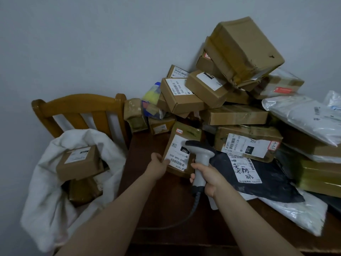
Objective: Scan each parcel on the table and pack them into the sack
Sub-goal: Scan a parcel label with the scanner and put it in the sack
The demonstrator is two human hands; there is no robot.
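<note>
My left hand (158, 165) grips the lower left corner of a small cardboard parcel (178, 143) with a white label, tilted up above the dark wooden table (166, 204). My right hand (206, 177) holds the grip of a grey barcode scanner (200, 154), whose head points at the parcel's label. The scanner's cable trails down across the table. At the left, a white sack (46, 191) hangs open on a wooden chair (77, 108), with two or three brown boxes inside, the top one (79, 162) labelled.
A tall heap of cardboard boxes (238, 50) leans against the wall at the back right. A black mailer bag (258, 180) and white mailer bags (306, 119) lie at the right. A yellow and blue packet (152, 97) sits behind.
</note>
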